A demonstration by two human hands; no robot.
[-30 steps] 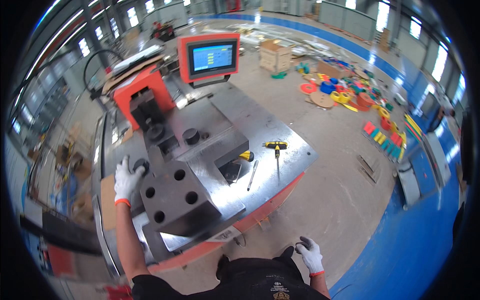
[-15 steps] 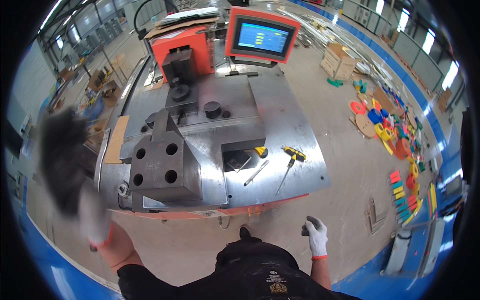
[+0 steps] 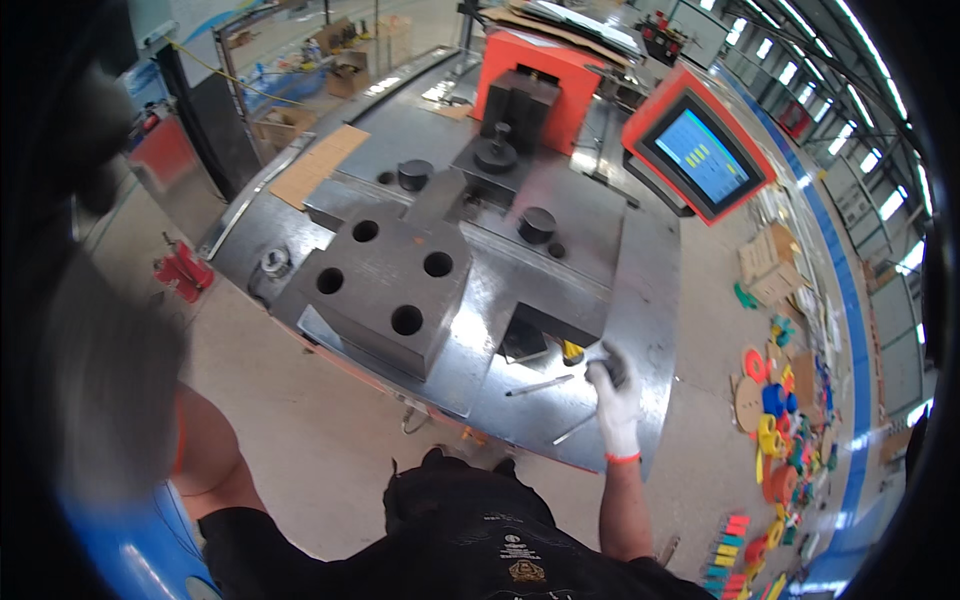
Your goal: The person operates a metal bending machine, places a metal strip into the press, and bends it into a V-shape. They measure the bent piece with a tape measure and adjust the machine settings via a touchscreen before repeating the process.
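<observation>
My left hand (image 3: 115, 390), in a glove, is raised close at the left and smeared by motion, so its fingers cannot be read. A dark blurred shape (image 3: 95, 140) shows above it; I cannot tell what it is. My right hand (image 3: 615, 395), in a white glove with dark grey fingers, is on the steel machine table with its fingers curled over a T-handle hex key. The key's thin shaft (image 3: 574, 431) sticks out to the left; its handle is hidden under the hand. Beside it lie a silver pen-like rod (image 3: 540, 386) and a yellow-and-black tool (image 3: 572, 352).
A dark steel block (image 3: 385, 275) with several holes stands on the table (image 3: 650, 290). Behind are round dies (image 3: 537, 225), a red machine head (image 3: 540, 75) and a red-framed screen (image 3: 700, 150). Coloured tape rolls (image 3: 770, 435) lie on the floor at right; red extinguishers (image 3: 182, 268) stand at left.
My right hand has moved from beside the table's front edge forward onto the hex key. My left hand has stayed raised at the left, in motion. The view has turned left.
</observation>
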